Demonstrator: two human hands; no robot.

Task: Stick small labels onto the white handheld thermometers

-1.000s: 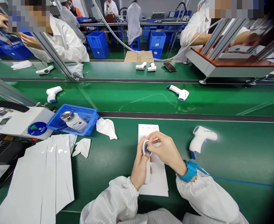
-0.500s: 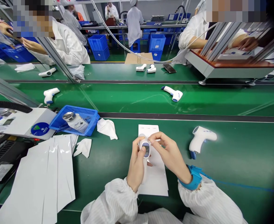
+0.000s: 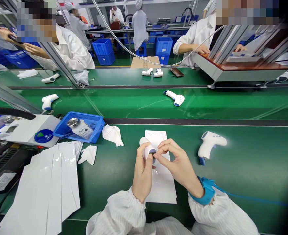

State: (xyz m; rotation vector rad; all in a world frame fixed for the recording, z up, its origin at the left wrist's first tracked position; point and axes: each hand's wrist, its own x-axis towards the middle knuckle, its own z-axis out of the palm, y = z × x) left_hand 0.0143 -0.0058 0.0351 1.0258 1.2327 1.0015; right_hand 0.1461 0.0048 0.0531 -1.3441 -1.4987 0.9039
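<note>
My left hand is wrapped round a white handheld device with a small dark display, held above a white paper sheet. On the device's right side, my right hand has its thumb and index finger pinched close to the display; anything between those fingertips is too small to make out. A blue band circles my right wrist. Another white device with a blue tip lies on the green table to the right.
At left are a blue tray with a metal-capped bottle, crumpled wipes and white sheets. Similar devices lie on the green belt ahead. Co-workers sit beyond, near a raised fixture.
The device in my left hand has tilted, its display now foreshortened. My right fingertips have shifted down toward the display. The devices on the belt have moved left.
</note>
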